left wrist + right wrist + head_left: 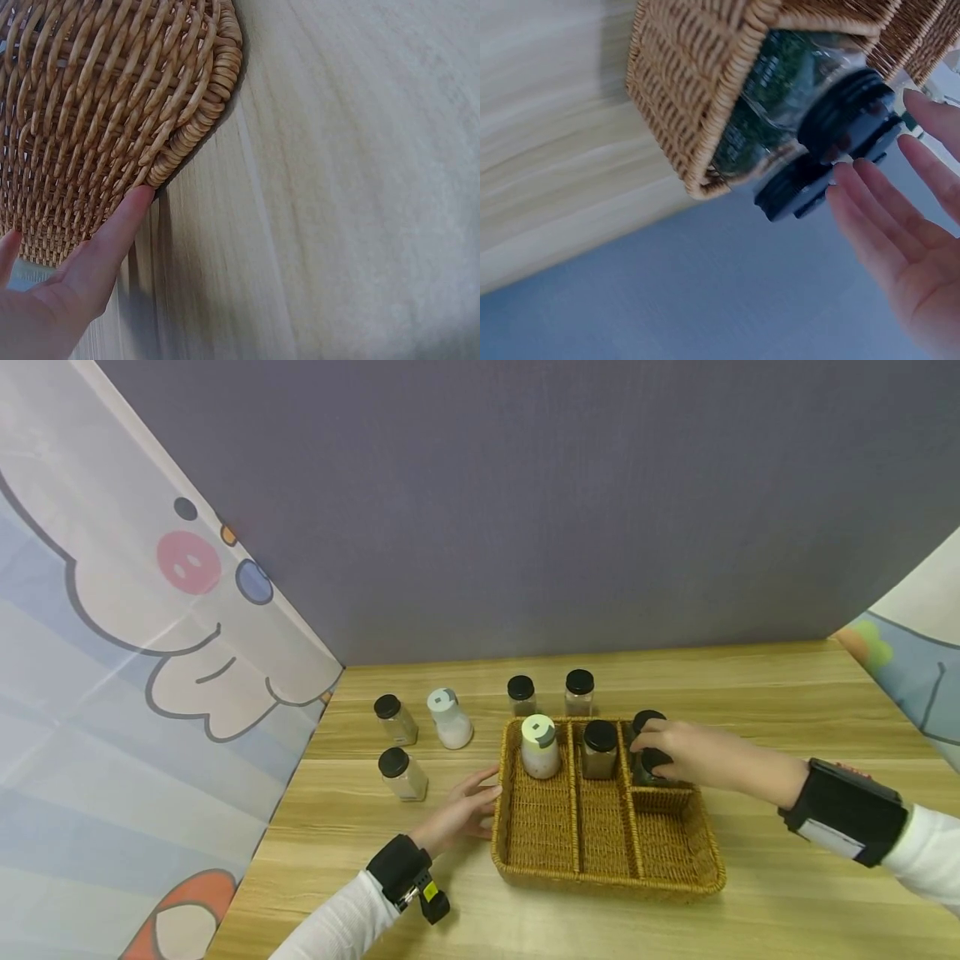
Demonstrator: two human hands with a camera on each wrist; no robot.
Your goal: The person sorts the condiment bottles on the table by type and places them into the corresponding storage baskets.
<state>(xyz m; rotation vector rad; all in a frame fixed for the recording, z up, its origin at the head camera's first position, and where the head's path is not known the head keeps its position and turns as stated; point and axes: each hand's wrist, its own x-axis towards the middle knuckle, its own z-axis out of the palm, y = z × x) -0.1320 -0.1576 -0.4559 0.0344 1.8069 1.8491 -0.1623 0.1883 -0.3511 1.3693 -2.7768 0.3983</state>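
Observation:
A divided wicker basket sits on the wooden table. My left hand touches its left side with fingers extended; in the left wrist view a fingertip meets the woven wall. Over the back right compartment is my right hand, its fingers spread at the black lids of two jars standing there. The right wrist view shows green contents in these jars and my fingertips close against one black lid. A black-lidded jar stands in the middle compartment, a white shaker bottle in the left one.
Left of the basket stand two black-lidded jars and a white bottle. Behind it are two more black-lidded jars. A grey panel borders the table's back; a printed cloth hangs at left.

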